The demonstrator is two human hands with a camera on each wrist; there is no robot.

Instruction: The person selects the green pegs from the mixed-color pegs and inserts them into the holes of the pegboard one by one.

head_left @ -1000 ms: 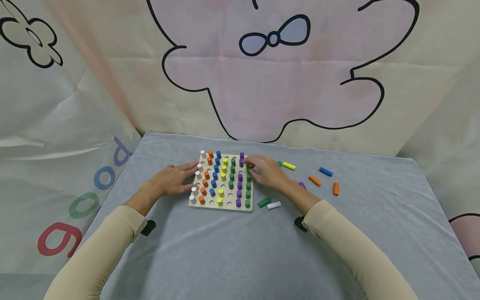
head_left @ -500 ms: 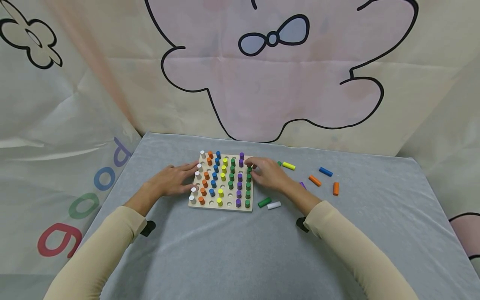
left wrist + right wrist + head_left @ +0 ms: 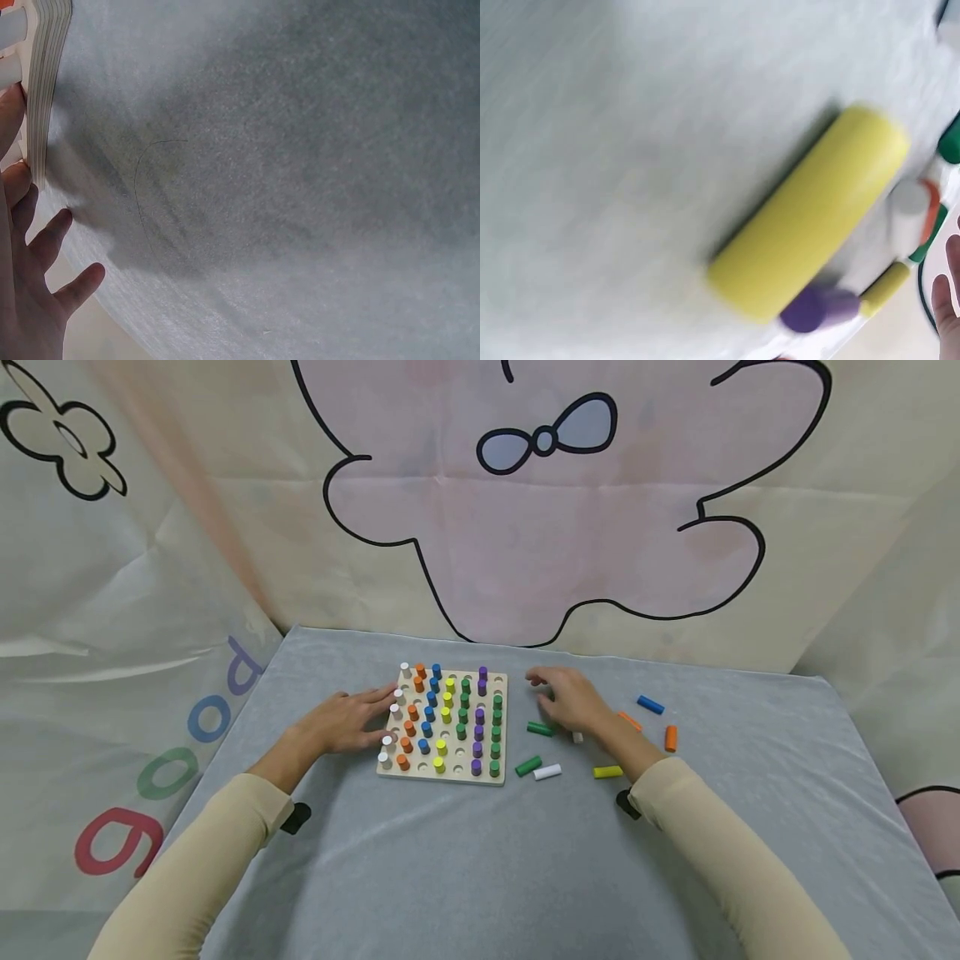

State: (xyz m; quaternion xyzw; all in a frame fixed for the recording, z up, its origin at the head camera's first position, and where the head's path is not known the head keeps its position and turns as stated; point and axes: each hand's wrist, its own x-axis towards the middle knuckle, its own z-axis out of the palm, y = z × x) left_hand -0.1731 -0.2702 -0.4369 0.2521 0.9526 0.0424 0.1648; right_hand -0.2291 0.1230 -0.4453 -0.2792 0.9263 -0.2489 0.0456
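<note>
A pale wooden pegboard point(image 3: 450, 777) bears columns of white, orange, blue, yellow, purple and green pegs. At its left edge rests my left hand point(image 3: 348, 720), fingers extended; the left wrist view shows fingertips against the board's layered side. My right hand point(image 3: 568, 697) is off the board to the right, low over loose pegs, with fingers loosely bent and no peg visible between them. Below it lie a green peg point(image 3: 539, 728) and a partly covered white peg point(image 3: 577, 737). A yellow peg point(image 3: 810, 214) looms large in the right wrist view, beside a purple peg point(image 3: 817, 307).
More loose pegs lie right of the board: green point(image 3: 528, 766), white point(image 3: 547, 772), blue point(image 3: 650, 704) and orange point(image 3: 671, 738). Another orange peg is partly behind the right forearm. Grey cloth point(image 3: 420, 868) covers the table, and a printed curtain point(image 3: 480, 560) hangs behind it.
My right hand has left the board's upper right corner and moved right over the loose pegs. A green peg it had covered now shows. The left hand stays put.
</note>
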